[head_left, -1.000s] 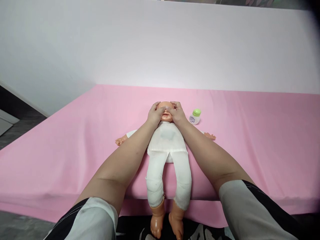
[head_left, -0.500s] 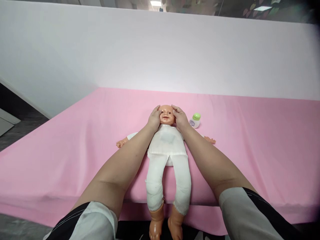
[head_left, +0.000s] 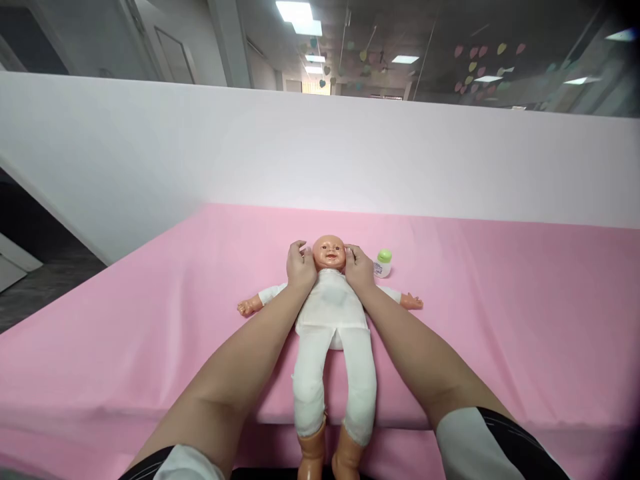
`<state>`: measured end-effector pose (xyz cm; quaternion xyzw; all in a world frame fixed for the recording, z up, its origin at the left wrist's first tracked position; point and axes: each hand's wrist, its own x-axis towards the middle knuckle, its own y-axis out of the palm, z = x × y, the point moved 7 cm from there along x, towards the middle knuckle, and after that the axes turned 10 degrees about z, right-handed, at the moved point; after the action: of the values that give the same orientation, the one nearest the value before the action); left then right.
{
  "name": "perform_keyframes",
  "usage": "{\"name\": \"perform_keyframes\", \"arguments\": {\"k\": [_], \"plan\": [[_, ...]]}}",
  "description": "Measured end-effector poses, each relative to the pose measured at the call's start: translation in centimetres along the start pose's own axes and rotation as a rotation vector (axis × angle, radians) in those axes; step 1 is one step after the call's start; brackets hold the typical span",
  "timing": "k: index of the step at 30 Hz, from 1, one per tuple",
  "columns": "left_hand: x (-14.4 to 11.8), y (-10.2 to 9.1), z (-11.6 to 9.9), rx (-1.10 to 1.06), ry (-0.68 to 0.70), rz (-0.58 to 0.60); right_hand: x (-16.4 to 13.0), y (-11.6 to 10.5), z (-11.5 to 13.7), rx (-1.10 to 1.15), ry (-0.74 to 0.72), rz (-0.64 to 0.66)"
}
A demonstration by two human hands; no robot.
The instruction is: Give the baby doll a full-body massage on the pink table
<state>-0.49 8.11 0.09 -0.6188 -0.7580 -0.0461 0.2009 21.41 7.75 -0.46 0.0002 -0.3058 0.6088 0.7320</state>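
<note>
A baby doll (head_left: 332, 300) in white cloth clothes lies on its back, its arms spread and its feet toward me. My left hand (head_left: 301, 267) is beside the left side of the doll's head (head_left: 329, 253), fingers loosely bent and apart, the thumb close to the head. On the other side, my right hand (head_left: 359, 268) rests against the head near the ear, its fingers curved and partly hidden behind the hand. Neither hand is wrapped round anything. Just right of my right hand stands a small clear bottle (head_left: 383, 265) with a green cap.
Pink cloth (head_left: 475, 320) covers the table under the doll. A white partition (head_left: 320, 153) rises behind the table. Above it, glass shows ceiling lights and heart-shaped decorations. Dark floor (head_left: 45, 280) shows at the left.
My hands have slid from the doll's forehead and temples down to the sides of its head, the left one moving slightly outward. The camera view has tilted upward.
</note>
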Motion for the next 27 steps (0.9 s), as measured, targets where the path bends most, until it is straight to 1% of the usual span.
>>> {"name": "perform_keyframes", "arguments": {"k": [1,3,8,11,14,15,17,19,23,27], "plan": [[-0.2,-0.5,-0.3,0.037,0.016,-0.016,0.0,-0.3,-0.2,-0.005,0.024,-0.024],[-0.2,-0.9,-0.8,0.087,0.032,-0.008,0.1,-0.7,-0.4,-0.006,0.056,-0.054],[0.1,-0.4,-1.1,0.182,0.042,0.049,0.5,-0.8,-0.5,0.009,0.088,-0.054],[0.2,0.1,-1.2,0.209,0.083,0.078,0.5,-0.7,-0.4,0.023,0.098,-0.010],[0.2,0.4,-1.0,0.190,0.096,0.099,0.6,-0.2,-0.3,0.047,0.097,0.076],[0.2,0.6,-0.9,0.170,0.093,0.127,0.6,0.1,-0.2,0.062,0.085,0.124],[0.2,1.2,-0.7,0.122,0.089,0.224,0.6,0.7,0.2,0.090,0.056,0.230],[0.2,1.7,-0.5,0.088,0.074,0.311,0.6,1.0,0.6,0.101,0.051,0.301],[0.5,1.9,0.3,0.080,0.016,0.366,0.4,0.5,0.9,0.069,0.107,0.307],[0.6,2.0,1.0,0.030,-0.005,0.420,0.5,0.1,1.3,0.021,0.077,0.284]]}}
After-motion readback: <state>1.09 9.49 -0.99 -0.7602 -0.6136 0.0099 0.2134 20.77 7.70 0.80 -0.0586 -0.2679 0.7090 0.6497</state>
